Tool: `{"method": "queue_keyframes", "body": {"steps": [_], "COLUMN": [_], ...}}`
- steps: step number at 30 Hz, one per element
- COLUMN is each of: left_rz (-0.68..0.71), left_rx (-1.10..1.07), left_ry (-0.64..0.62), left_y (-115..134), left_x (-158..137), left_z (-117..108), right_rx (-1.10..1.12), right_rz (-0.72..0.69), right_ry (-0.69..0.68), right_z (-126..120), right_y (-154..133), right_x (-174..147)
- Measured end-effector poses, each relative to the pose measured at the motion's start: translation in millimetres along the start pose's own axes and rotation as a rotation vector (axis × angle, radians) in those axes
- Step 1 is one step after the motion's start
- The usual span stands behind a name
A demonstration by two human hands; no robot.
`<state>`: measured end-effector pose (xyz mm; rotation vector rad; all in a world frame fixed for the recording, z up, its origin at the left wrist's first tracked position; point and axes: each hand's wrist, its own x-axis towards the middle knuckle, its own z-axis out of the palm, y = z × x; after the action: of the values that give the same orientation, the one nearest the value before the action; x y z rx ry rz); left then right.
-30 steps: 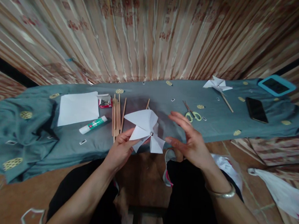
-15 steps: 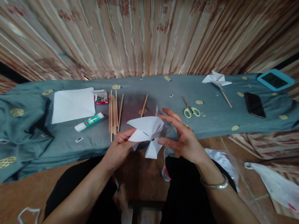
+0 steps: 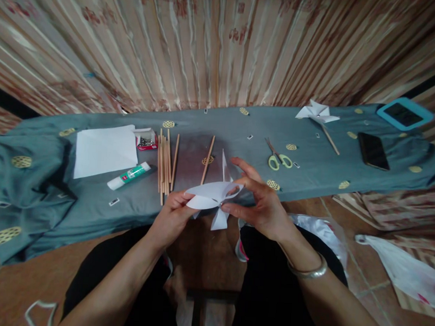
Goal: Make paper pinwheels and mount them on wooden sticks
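Note:
A white paper pinwheel (image 3: 206, 193) is held over the near edge of the cloth-covered table. My left hand (image 3: 173, 216) pinches its left side between thumb and fingers. At its right, my right hand (image 3: 262, 204) has thumb and fingers closed on the paper near the centre, where a small dark pin shows. One blade stands up behind the fingers and another hangs down below. Just beyond it, a single wooden stick (image 3: 208, 160) lies on the cloth. Nearer my left hand is a bundle of wooden sticks (image 3: 163, 165).
White paper sheets (image 3: 105, 152), a red box of pins (image 3: 146, 141) and a glue stick (image 3: 128, 176) lie at left. Scissors (image 3: 276, 156), a pinwheel on a stick (image 3: 318, 112), a phone (image 3: 373, 150) and a blue-framed tablet (image 3: 405, 114) lie at right.
My right hand has moved left and its thumb and fingers have closed on the pinwheel near its centre. The pinwheel has tilted flatter; my left hand keeps its hold.

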<state>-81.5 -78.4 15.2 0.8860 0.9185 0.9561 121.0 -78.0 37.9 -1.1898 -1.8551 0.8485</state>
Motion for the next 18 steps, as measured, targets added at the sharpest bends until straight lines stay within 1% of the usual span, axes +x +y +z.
{"method": "queue_keyframes", "body": {"steps": [3, 7, 10, 13, 16, 18], "left_rz": [0.013, 0.018, 0.030, 0.109, 0.210, 0.236], "left_rx": [-0.004, 0.018, 0.059, 0.186, 0.314, 0.351], "left_ry": [-0.003, 0.028, 0.004, -0.051, -0.095, -0.114], "left_y": [0.1, 0.8, 7.6, 16.4, 21.6, 22.7], "left_x": [-1.3, -3.5, -5.9, -9.0, -12.0, -13.8], "left_z": [-0.3, -1.8, 0.2, 3.2, 4.0, 3.3], "right_rx": [0.010, -0.016, -0.066, -0.144, -0.224, -0.273], "right_rz": [-0.008, -0.020, -0.036, -0.076, -0.153, -0.205], "right_ry": [0.006, 0.033, 0.070, 0.115, 0.161, 0.194], "right_z": [1.3, 3.7, 5.8, 7.9, 9.3, 9.6], "right_y": [-1.1, -1.5, -1.0, -1.3, -3.1, -5.1], "right_x": [0.1, -0.6, -2.2, -4.7, -8.1, -10.7]}}
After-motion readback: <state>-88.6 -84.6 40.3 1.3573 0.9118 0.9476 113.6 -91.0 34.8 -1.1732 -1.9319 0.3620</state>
